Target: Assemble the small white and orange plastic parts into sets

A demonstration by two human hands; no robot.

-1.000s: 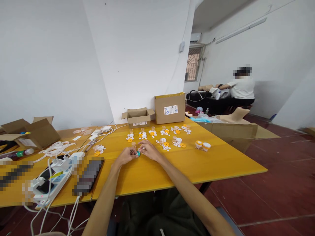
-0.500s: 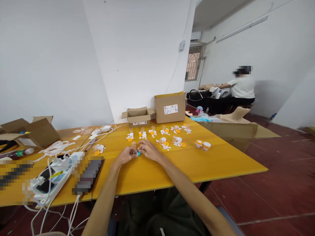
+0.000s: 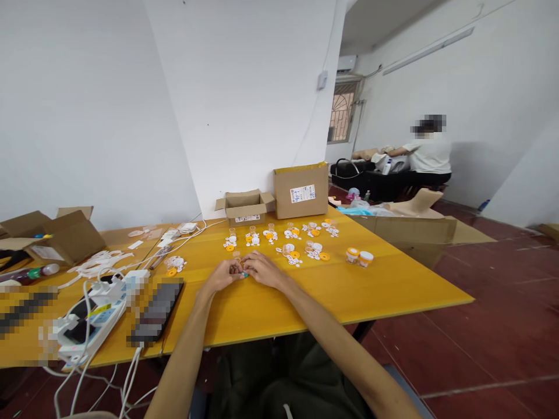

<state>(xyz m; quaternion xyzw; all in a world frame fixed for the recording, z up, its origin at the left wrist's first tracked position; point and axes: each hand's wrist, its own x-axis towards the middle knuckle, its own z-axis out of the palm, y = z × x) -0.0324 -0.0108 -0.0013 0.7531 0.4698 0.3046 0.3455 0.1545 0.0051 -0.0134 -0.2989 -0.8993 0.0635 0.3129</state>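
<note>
Over the middle of the yellow table [image 3: 332, 294], my left hand [image 3: 225, 276] and my right hand [image 3: 263, 270] meet at their fingertips. Both are closed in a pinch around a small teal piece [image 3: 245, 275], mostly covered by the fingers, so its exact kind does not show. Just beyond the hands stands a small clear cup [image 3: 236, 255]. Farther back lie several small groups of white dotted pieces, white discs and orange ring-shaped lids [image 3: 324, 256], with clear cups among them. To the right stand two lidded jars [image 3: 365, 259], side by side.
An open cardboard box [image 3: 247, 213] and a taped one [image 3: 301, 191] stand against the wall. At left are a power strip [image 3: 102, 314] with cables, a phone [image 3: 158, 311] and another open box [image 3: 65, 238]. A person [image 3: 430, 154] sits in the background at right.
My right hand has dropped slightly and its fingers are closer to my left hand, hiding more of the teal piece. My left hand has hardly moved.
</note>
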